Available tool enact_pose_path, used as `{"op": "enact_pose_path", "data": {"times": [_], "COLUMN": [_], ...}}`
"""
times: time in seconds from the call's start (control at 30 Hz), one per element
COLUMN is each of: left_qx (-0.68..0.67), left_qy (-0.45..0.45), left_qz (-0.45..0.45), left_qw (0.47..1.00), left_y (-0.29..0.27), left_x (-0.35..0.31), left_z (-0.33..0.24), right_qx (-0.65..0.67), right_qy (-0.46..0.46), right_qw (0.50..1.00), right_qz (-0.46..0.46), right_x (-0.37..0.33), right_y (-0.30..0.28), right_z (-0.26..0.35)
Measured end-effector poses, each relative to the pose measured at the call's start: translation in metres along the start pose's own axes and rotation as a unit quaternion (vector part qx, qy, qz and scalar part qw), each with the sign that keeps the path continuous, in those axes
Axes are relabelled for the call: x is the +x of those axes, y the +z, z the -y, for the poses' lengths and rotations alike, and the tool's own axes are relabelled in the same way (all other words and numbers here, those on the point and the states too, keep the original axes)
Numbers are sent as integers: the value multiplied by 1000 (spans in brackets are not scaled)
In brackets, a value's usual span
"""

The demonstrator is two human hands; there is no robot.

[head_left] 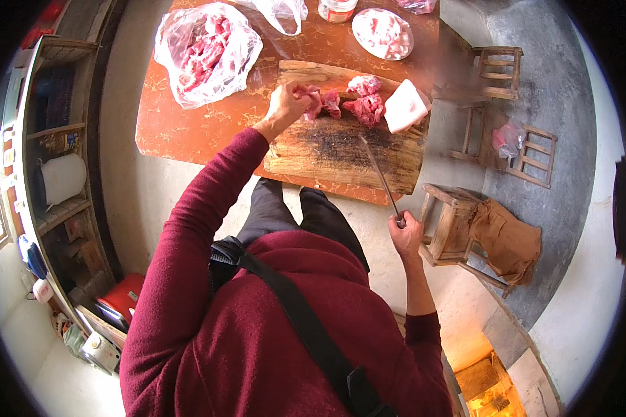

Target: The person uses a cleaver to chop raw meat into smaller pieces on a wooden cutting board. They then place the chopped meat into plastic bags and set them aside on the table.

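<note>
Our left hand (287,110) pinches a piece of raw meat (309,101) at the left half of the wooden chopping board (306,158); our right hand (406,235) grips the handle of a long knife (380,173), blade slanting over the board's right side. Right of the held piece lie red meat chunks (366,111), then a pale slab (405,108). Farther out, the table (170,128) carries a clear plastic bag (240,67) of meat and a filled white plate (355,35).
</note>
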State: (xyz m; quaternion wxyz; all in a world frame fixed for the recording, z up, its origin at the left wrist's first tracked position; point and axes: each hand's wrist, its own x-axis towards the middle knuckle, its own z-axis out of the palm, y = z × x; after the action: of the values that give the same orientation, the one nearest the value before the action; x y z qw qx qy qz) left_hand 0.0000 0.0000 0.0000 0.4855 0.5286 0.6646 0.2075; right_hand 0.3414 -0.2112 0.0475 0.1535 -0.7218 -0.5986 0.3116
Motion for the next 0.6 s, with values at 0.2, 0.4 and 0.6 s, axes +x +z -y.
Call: {"op": "enact_pose_path", "data": {"times": [0.2, 0.4, 0.6], "left_qx": [-369, -109, -108], "left_qy": [165, 195, 265], "left_qz": [33, -50, -297], "left_qw": [914, 974, 911], "left_y": [28, -7, -87], "left_x": [14, -8, -1], "left_z": [-28, -30, 8], "right_qx": [99, 131, 13], "right_qy": [43, 21, -28], "right_qw": [994, 991, 999], "right_qz": [-33, -3, -19], "right_x": [-1, -2, 8], "right_y": [1, 20, 32], "right_z": [15, 46, 53]}}
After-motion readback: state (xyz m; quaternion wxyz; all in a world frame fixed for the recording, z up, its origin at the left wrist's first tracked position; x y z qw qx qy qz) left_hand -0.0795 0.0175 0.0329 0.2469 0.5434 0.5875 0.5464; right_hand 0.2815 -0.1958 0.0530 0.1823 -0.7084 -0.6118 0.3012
